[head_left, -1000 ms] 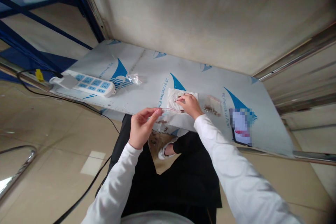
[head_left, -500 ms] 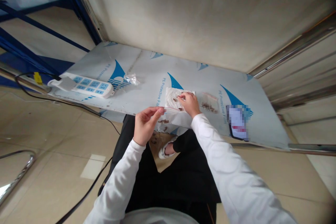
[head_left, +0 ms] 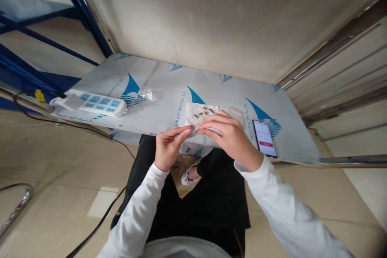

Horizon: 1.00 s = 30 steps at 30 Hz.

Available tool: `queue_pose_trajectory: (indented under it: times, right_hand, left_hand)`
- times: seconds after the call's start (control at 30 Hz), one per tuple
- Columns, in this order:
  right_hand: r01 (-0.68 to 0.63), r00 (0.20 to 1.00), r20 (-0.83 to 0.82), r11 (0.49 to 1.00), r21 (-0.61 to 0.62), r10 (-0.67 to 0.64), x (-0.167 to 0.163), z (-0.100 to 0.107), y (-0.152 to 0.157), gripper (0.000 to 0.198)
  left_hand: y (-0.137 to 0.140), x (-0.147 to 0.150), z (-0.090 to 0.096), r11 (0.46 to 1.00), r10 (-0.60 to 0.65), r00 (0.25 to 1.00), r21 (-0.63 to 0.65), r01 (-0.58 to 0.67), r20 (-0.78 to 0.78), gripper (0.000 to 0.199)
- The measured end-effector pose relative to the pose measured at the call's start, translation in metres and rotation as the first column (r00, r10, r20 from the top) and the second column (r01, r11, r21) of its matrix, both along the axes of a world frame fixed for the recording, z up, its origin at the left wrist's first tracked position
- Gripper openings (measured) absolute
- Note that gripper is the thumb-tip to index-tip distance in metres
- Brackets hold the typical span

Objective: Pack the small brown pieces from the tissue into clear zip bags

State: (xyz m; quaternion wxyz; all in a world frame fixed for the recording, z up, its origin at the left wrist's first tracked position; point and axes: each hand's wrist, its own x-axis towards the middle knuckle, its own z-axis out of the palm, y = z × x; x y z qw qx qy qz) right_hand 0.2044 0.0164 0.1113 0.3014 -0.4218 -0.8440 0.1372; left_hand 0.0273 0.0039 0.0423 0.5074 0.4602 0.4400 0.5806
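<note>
Table (head_left: 166, 117) (grey top, protective film with blue printed logos) had a person in white sleeves working over its near edge, both hands close together.

Left hand (head_left: 168, 147): thumb and index finger pinched the edge of a small clear plastic bag (head_left: 190, 145). The bag hung at the table's near edge, brown bits visible low in it.

Right hand (head_left: 231, 134): thumb and forefinger tips nearly together, just beside the left fingertips at the bag's upper edge. Couldn't tell whether they gripped the bag or something tiny (too small from where I stood).

Square white crinkled tissue-like sheet (head_left: 191, 109) lay flat just beyond the fingers, short thin brown pieces (head_left: 196, 116) scattered on it. Second clear plastic bag with a pinkish strip (head_left: 238, 111) lay right of the sheet, partly hidden by the right hand. Further right: black-edged phone (head_left: 265, 139), screen lit.

Left end of the table: long white power strip with blue socket panels (head_left: 101, 105). Crumpled clear plastic (head_left: 148, 94) sat between strip and sheet.
</note>
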Motion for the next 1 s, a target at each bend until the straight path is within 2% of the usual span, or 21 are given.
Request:
queue_pose_trajectory:
  times: [0.13,0.27,0.4,0.47,0.53,0.6,0.67,0.73,0.87,0.93,1.0]
  right_hand:
    - [0.040,0.996,-0.076,0.998,-0.044,-0.044,0.007,-0.001,-0.009,0.021]
    - [0.044,0.966,-0.238,0.973,-0.226,-0.099,0.010,-0.005,-0.021,0.009]
    - [0.127,0.883,-0.377,0.917,-0.378,-0.278,0.005,-0.016,-0.029,0.012]
    - [0.156,0.798,-0.471,0.883,-0.442,-0.377,0.000,-0.022,-0.032,0.027]
    - [0.117,0.738,-0.516,0.836,-0.537,-0.434,-0.006,-0.028,-0.034,0.039]
    - [0.041,0.716,-0.530,0.785,-0.618,-0.455,-0.011,-0.033,-0.037,0.031]
    - [0.003,0.685,-0.559,0.769,-0.639,-0.467,-0.013,-0.035,-0.040,0.020]
    - [0.016,0.665,-0.582,0.788,-0.616,-0.468,-0.013,-0.036,-0.042,0.017]
    - [0.060,0.736,-0.521,0.807,-0.587,-0.433,-0.009,-0.036,-0.046,0.017]
    - [0.046,0.729,-0.518,0.787,-0.615,-0.447,-0.008,-0.038,-0.047,0.019]
    - [0.013,0.681,-0.547,0.755,-0.656,-0.487,-0.009,-0.041,-0.050,0.021]
  left_hand:
    - [-0.005,0.003,0.007,1.000,0.015,0.999,0.018,-0.015,0.031,0.012]
    - [-0.012,0.004,0.012,1.000,0.003,0.999,0.008,-0.003,0.034,0.012]
    - [-0.016,0.007,0.011,1.000,-0.004,0.999,0.010,0.005,-0.051,0.015]
    - [-0.019,0.009,0.010,1.000,0.003,0.998,0.010,-0.003,-0.067,0.016]
    - [-0.021,0.011,0.009,1.000,0.010,0.999,0.009,-0.010,-0.038,0.017]
    - [-0.023,0.014,0.010,1.000,0.001,1.000,0.009,-0.001,-0.007,0.016]
    - [-0.024,0.014,0.012,1.000,-0.016,1.000,0.012,0.016,0.005,0.015]
    - [-0.023,0.013,0.014,0.998,-0.056,0.998,0.007,0.056,0.004,0.015]
    - [-0.019,0.008,0.013,0.985,-0.175,0.983,-0.008,0.175,-0.051,0.016]
    - [-0.018,0.006,0.010,0.983,-0.183,0.977,-0.001,0.184,-0.106,0.015]
    - [-0.018,0.005,0.006,0.987,-0.156,0.977,0.007,0.159,-0.145,0.015]
